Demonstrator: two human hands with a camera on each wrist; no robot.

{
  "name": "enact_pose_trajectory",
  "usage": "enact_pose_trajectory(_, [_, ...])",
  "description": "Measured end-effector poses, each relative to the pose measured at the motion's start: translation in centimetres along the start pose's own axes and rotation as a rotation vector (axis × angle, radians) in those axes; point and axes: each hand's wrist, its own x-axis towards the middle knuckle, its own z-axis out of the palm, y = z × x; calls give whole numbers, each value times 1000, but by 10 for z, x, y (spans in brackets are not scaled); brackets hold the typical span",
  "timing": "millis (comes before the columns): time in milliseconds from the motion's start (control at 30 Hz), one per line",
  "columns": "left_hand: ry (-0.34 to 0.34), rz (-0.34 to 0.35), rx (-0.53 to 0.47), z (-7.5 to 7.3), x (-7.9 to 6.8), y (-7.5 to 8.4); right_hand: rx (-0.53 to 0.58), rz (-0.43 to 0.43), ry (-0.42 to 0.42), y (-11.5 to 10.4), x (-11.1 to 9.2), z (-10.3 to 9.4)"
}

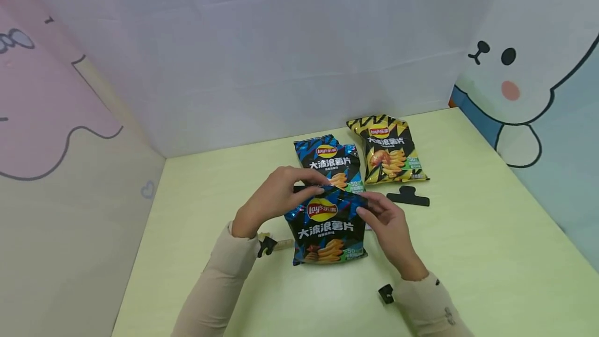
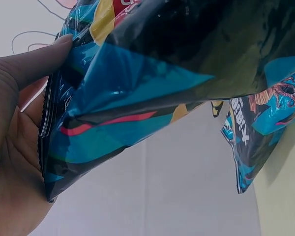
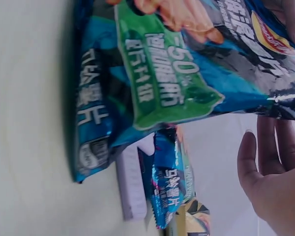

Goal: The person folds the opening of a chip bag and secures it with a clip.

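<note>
Upright near the middle of the table stands a blue-and-black chip bag [image 1: 327, 233], its front towards me. My left hand [image 1: 276, 196] pinches its top edge; in the left wrist view the thumb [image 2: 44, 59] lies on the front and the fingers are partly hidden behind the crimped seal. At the top right corner is my right hand [image 1: 386, 228]. In the right wrist view its fingers [image 3: 273, 147] reach up behind the bag's edge, while its thumb stands apart, just below that edge. Another blue chip bag [image 1: 329, 157] lies behind, partly covered.
A yellow-and-black chip bag [image 1: 388, 152] lies at the back, right of the blue ones. Before it is a black bag clip [image 1: 408, 196]. A pale lavender object [image 3: 132, 184] sits behind the held bag. A beige strip [image 1: 283, 244] shows beside its left side.
</note>
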Motion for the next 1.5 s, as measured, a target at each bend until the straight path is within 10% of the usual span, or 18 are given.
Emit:
enact_pose_trajectory(433, [42,-2,-5,3,0,-10,29,-94,115,-1,5,1])
enact_pose_trajectory(1500, [72,57,3,5,3,-15,55,-203,90,2,6,-6])
